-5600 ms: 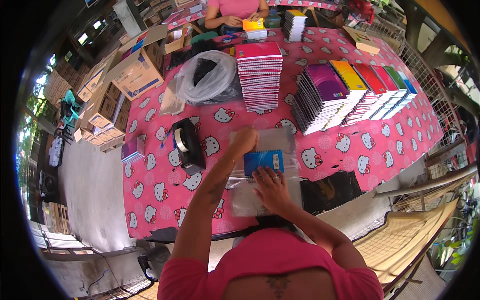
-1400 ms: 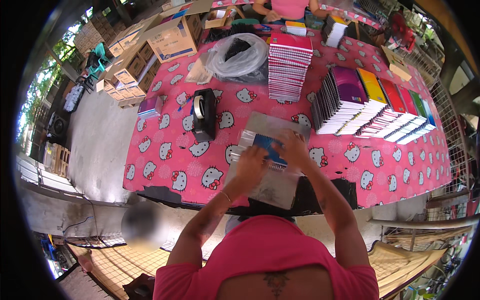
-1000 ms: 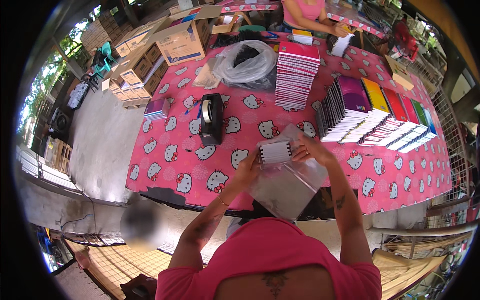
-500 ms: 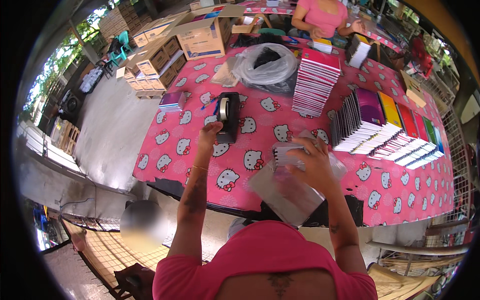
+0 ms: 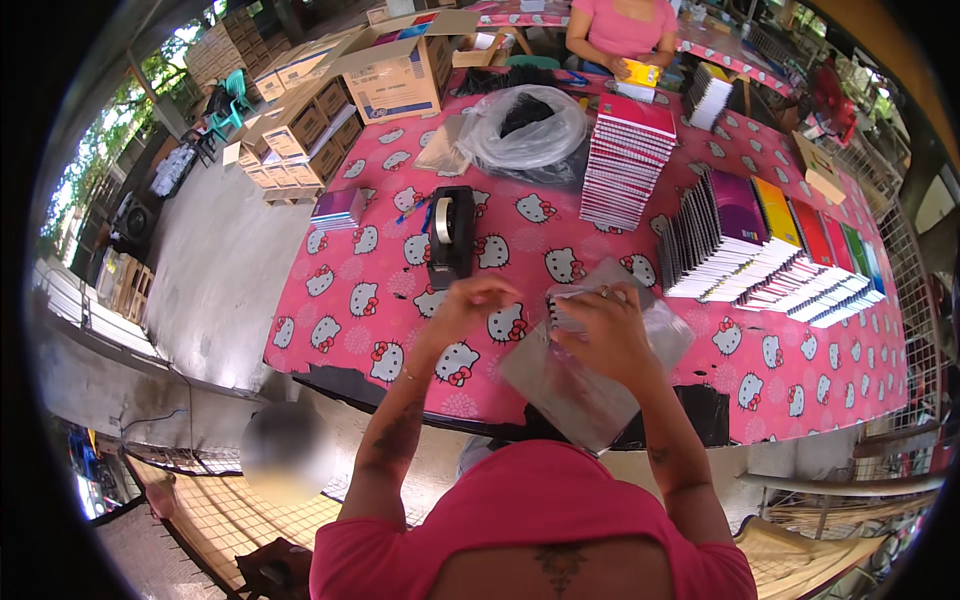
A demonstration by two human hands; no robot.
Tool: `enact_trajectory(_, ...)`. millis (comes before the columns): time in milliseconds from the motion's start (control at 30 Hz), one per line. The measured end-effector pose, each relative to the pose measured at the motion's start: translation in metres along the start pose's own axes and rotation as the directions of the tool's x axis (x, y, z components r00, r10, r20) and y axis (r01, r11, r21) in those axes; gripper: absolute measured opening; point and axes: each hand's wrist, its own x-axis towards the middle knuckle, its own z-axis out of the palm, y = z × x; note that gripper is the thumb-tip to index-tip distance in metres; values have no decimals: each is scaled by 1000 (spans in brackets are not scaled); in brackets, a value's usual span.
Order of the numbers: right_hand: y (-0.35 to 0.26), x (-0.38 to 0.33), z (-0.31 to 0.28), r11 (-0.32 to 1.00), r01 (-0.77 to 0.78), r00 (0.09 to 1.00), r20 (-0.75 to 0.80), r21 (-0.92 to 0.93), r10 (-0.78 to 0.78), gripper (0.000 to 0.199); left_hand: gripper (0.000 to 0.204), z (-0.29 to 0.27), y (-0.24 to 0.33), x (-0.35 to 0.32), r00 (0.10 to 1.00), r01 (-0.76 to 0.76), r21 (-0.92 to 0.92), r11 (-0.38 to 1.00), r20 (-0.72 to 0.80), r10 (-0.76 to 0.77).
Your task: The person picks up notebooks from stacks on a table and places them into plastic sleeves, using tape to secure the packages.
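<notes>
My right hand (image 5: pixel 612 335) presses on a spiral notebook (image 5: pixel 567 316) with white page edges, its fingers bent over it. Clear plastic film (image 5: pixel 575 390) lies under and around the notebook and reaches past the table's near edge. My left hand (image 5: pixel 472 302) hovers just left of the notebook, thumb and fingers brought together. Whatever is between those fingertips is too small to make out. Beyond that hand stands a black tape dispenser (image 5: pixel 452 255) with a roll of tape (image 5: pixel 443 218) in it.
A tall stack of red notebooks (image 5: pixel 627 165) stands beyond my right hand. Rows of coloured spiral notebooks (image 5: pixel 740 235) fill the right side. Plastic bags (image 5: pixel 525 135), a small notebook pile (image 5: pixel 338 208) and a carton (image 5: pixel 395 80) lie farther off. Across the table a person (image 5: pixel 625 40) handles a yellow notebook.
My left hand has left the tape dispenser and come nearer and rightward, towards the notebook. My right hand's fingers have lowered and closed in on the notebook. The other person's hands have come together.
</notes>
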Motion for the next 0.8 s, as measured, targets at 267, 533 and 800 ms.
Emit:
enact_trajectory(267,-3,0,-15,997,-21,996,-90,73,28,51,25,18,32,37,928,-308,393,867,327,181)
enact_trajectory(533,76,-46,38,929,68,997,-45,365,-55,52,21,66,15,59,871,-491,510,706,263,416)
enact_trajectory(800,71,-46,55,930,38,998,-55,366,-20,38,47,97,-16,62,943,-304,439,845,11,334)
